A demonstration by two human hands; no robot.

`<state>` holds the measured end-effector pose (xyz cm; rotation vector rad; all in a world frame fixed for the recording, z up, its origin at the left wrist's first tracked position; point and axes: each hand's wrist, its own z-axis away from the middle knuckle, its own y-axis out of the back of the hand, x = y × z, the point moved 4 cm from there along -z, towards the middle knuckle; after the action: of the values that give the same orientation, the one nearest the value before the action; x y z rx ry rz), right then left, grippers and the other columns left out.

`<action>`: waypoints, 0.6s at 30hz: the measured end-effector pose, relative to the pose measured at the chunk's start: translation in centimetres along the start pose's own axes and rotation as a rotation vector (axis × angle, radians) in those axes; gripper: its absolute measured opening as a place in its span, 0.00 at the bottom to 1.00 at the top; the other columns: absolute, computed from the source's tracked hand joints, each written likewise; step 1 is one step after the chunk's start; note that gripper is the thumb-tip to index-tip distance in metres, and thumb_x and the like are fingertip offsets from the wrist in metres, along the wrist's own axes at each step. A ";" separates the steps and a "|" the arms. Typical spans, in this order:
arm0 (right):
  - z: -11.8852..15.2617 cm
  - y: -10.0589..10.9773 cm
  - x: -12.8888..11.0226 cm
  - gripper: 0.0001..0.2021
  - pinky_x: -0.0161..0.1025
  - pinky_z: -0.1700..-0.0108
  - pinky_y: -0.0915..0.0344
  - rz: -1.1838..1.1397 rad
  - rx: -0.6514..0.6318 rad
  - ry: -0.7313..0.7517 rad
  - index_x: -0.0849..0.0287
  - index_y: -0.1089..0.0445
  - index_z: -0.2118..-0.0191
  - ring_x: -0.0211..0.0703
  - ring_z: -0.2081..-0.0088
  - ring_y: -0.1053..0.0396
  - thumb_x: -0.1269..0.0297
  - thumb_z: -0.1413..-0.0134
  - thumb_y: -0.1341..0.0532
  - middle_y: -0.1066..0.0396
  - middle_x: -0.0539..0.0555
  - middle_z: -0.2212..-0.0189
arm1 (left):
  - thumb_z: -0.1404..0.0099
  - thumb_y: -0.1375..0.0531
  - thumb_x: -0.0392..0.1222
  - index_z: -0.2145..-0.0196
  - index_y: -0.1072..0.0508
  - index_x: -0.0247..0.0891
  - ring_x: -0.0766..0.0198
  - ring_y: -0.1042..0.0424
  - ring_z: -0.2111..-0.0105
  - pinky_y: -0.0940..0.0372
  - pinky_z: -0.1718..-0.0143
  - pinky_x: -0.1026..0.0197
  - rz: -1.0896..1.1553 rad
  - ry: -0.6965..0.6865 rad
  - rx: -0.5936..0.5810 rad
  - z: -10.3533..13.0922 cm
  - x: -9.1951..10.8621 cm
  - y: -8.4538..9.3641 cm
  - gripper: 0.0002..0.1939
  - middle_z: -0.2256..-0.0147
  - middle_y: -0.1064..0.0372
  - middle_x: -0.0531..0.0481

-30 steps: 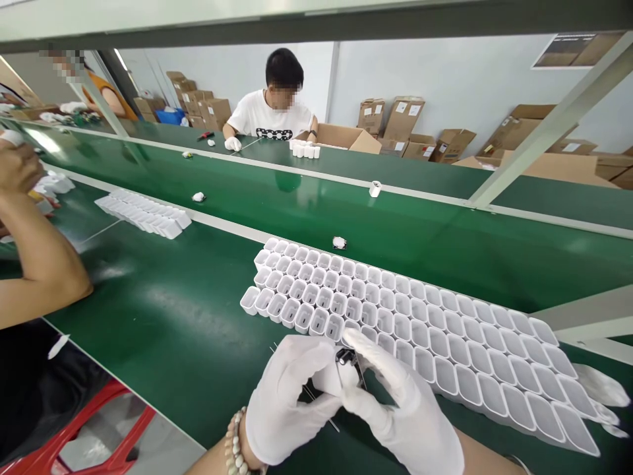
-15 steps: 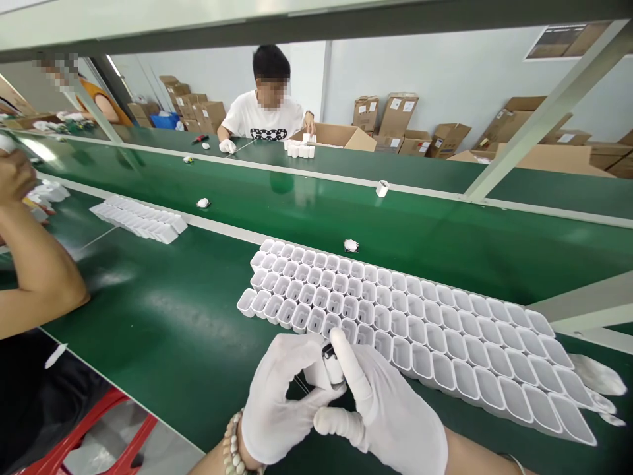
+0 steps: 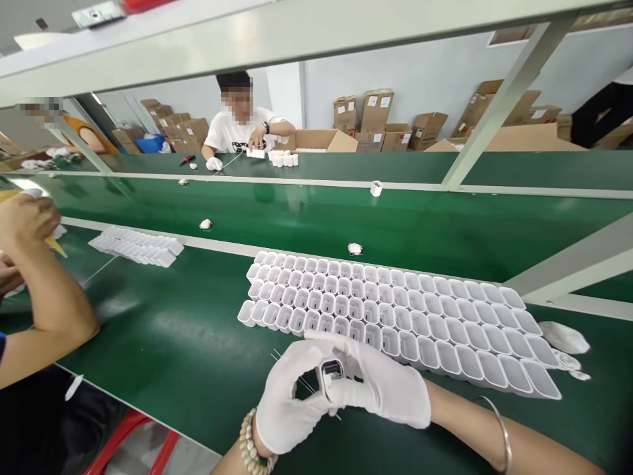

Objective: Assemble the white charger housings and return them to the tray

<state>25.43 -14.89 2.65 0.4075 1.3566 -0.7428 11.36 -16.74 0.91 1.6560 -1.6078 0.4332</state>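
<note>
Both my hands wear white gloves and meet around a small white plastic housing in front of the rows of cups. My left hand grips the housing from the left, its open end tilted up toward me. Inside that opening sits a black part. My right hand closes on the housing from the right, its thumb pressed at the opening and its fingers over the far side. Thin wires or lines show by my left hand. Beyond my hands stand several rows of open white plastic cups.
A dark green conveyor belt runs behind the cups, carrying small white parts. At left, a neighbour's arm rests by another batch of white housings. A person works opposite. A metal post slants at right.
My right hand has turned flatter, its thumb now at the housing's opening and its fingers stretched over the far side. The housing's open end now faces me more. The view has shifted.
</note>
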 end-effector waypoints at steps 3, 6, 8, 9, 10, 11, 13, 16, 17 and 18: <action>-0.4 0.1 0.4 0.40 0.47 0.62 0.27 -0.042 0.018 0.013 0.57 0.45 0.34 0.43 0.70 0.27 0.41 0.47 0.36 0.29 0.50 0.67 | 0.33 0.38 0.46 0.41 0.38 0.49 0.57 0.23 0.61 0.22 0.69 0.58 0.133 0.101 0.036 0.4 -0.4 0.0 0.24 0.52 0.31 0.42; -0.6 0.0 0.7 0.34 0.43 0.66 0.28 -0.055 0.034 0.019 0.59 0.42 0.37 0.41 0.73 0.28 0.43 0.42 0.38 0.30 0.48 0.70 | 0.36 0.35 0.45 0.42 0.36 0.49 0.56 0.23 0.60 0.21 0.66 0.55 0.168 0.118 0.055 0.5 -0.6 -0.2 0.26 0.53 0.30 0.44; -0.7 0.0 0.9 0.31 0.41 0.68 0.30 -0.063 0.055 0.007 0.59 0.42 0.38 0.40 0.75 0.29 0.46 0.40 0.40 0.31 0.47 0.73 | 0.36 0.35 0.44 0.42 0.37 0.51 0.60 0.23 0.64 0.21 0.69 0.58 0.217 0.143 0.053 0.6 -0.7 -0.5 0.26 0.53 0.31 0.46; -0.7 0.0 1.1 0.30 0.40 0.69 0.31 -0.067 0.064 0.000 0.59 0.41 0.38 0.39 0.76 0.29 0.47 0.39 0.40 0.31 0.46 0.73 | 0.35 0.35 0.43 0.42 0.37 0.52 0.62 0.23 0.67 0.22 0.72 0.60 0.256 0.165 0.049 0.6 -0.8 -0.7 0.26 0.53 0.31 0.46; -0.7 0.0 1.2 0.29 0.39 0.70 0.32 -0.070 0.069 -0.004 0.58 0.41 0.39 0.39 0.76 0.29 0.48 0.39 0.40 0.31 0.46 0.73 | 0.35 0.35 0.42 0.41 0.38 0.52 0.64 0.23 0.68 0.23 0.75 0.63 0.292 0.189 0.040 0.6 -0.9 -0.8 0.26 0.52 0.32 0.47; -0.7 0.0 1.2 0.28 0.38 0.70 0.32 -0.073 0.070 -0.006 0.58 0.40 0.40 0.39 0.76 0.29 0.49 0.40 0.39 0.31 0.46 0.73 | 0.35 0.36 0.41 0.41 0.38 0.52 0.65 0.24 0.69 0.24 0.77 0.65 0.323 0.207 0.031 0.7 -0.9 -1.0 0.26 0.52 0.33 0.47; -0.8 0.1 1.3 0.27 0.37 0.72 0.33 -0.069 0.088 -0.004 0.58 0.39 0.41 0.39 0.76 0.29 0.49 0.40 0.39 0.30 0.47 0.73 | 0.35 0.35 0.39 0.42 0.36 0.51 0.67 0.25 0.71 0.24 0.78 0.66 0.362 0.227 0.037 0.6 -0.9 -1.0 0.25 0.52 0.33 0.46; -0.9 0.3 1.3 0.30 0.37 0.74 0.33 -0.015 0.086 0.006 0.59 0.40 0.40 0.40 0.76 0.27 0.43 0.39 0.42 0.29 0.49 0.71 | 0.36 0.34 0.40 0.45 0.32 0.47 0.67 0.25 0.73 0.24 0.75 0.62 0.383 0.291 0.066 0.4 -0.7 -0.8 0.23 0.53 0.31 0.44; -0.9 0.4 1.1 0.31 0.37 0.74 0.32 0.016 0.078 0.017 0.59 0.40 0.40 0.41 0.76 0.26 0.41 0.39 0.44 0.28 0.50 0.70 | 0.37 0.34 0.40 0.46 0.31 0.44 0.65 0.25 0.72 0.23 0.74 0.61 0.382 0.327 0.080 0.3 -0.7 -0.8 0.22 0.54 0.29 0.43; -0.9 0.6 1.0 0.32 0.38 0.74 0.31 0.052 0.072 0.032 0.59 0.40 0.40 0.42 0.75 0.26 0.39 0.39 0.46 0.28 0.52 0.69 | 0.38 0.33 0.40 0.48 0.29 0.42 0.62 0.24 0.70 0.23 0.71 0.59 0.372 0.371 0.092 0.2 -0.8 -0.7 0.21 0.55 0.28 0.43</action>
<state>25.21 -14.08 1.44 0.5120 1.3470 -0.7466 11.90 -16.40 0.06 1.2434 -1.6237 0.9562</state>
